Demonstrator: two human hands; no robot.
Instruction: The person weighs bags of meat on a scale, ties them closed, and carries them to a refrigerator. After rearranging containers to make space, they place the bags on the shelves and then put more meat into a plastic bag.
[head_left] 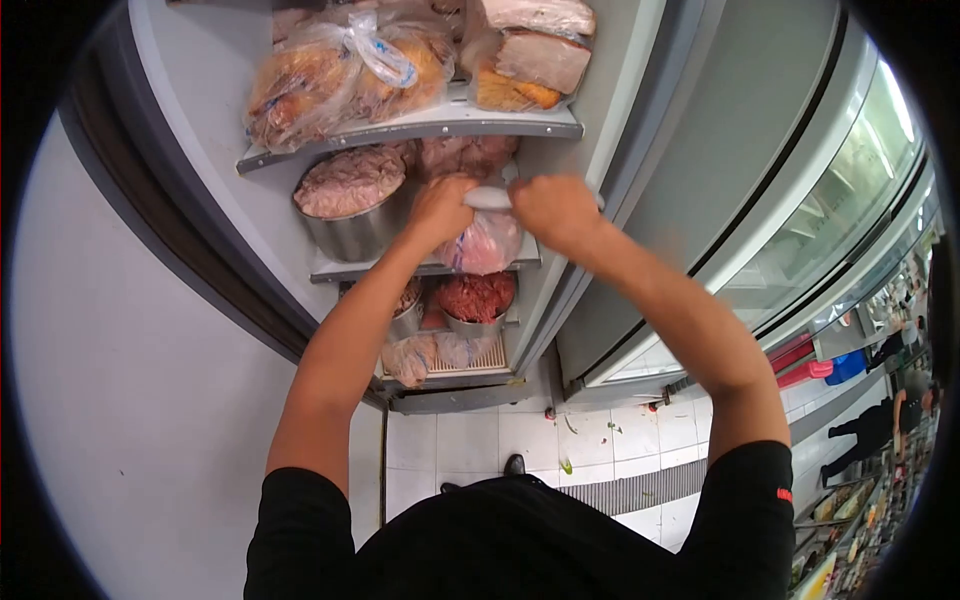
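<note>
Both hands are at the middle shelf of an open fridge, closed on the white twisted neck of a clear plastic bag of pink meat [482,246]. My left hand [440,212] grips the neck at its left end. At the other end, my right hand [560,214] is closed in a fist around the plastic. The bag hangs just below them, in front of the shelf. Left of my left hand stands a metal pot [352,232] heaped with pale pink meat. Behind the hands is more pale meat [468,156], partly hidden.
The upper shelf [400,130] bears bagged roasted poultry [345,80] and bagged slabs of meat [535,55]. Below are a pot of red minced meat [477,300] and small bags [435,355]. Glass-door cabinets [840,230] stand right. Scraps [566,466] litter the tiles. A person [880,430] stands far right.
</note>
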